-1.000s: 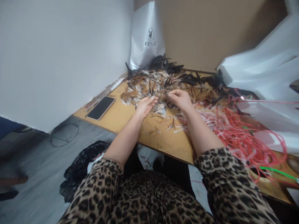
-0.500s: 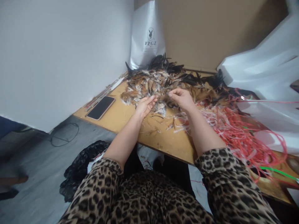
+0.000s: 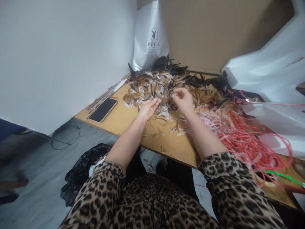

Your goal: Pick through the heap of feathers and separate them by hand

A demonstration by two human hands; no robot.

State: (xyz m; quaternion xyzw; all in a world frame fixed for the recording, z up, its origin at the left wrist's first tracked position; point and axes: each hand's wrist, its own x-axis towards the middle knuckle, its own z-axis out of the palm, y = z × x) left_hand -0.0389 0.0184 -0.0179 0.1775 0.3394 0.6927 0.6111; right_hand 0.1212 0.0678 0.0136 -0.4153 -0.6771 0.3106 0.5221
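- Since half a second ago, the right hand (image 3: 183, 100) has lifted a little and drawn back toward the left hand (image 3: 148, 108), its knuckles now more bent; the left hand has hardly shifted.
- Both forearms reach forward from leopard-print sleeves (image 3: 228, 178) over the near edge of the wooden table (image 3: 124, 122).
- Left hand: palm turned half upward, fingers (image 3: 154, 101) lightly curled and close together, their tips touching the near edge of the feather pile (image 3: 154, 84). Whether it pinches a feather I cannot tell.
- Right hand: wrist raised, back of the hand toward the camera, thumb and fingertips pressed together in a pinch just above the pile; what it grips is too small to make out.
- Brown, white and black feathers lie heaped on the far middle of the table, straight ahead of both hands.
- Red and pink strips (image 3: 238, 133) lie tangled on the table to the right of the right forearm.
- A phone (image 3: 103, 110) lies face up near the table's left edge, well apart from the hands.
- A white bag (image 3: 150, 35) stands behind the pile against the wall.
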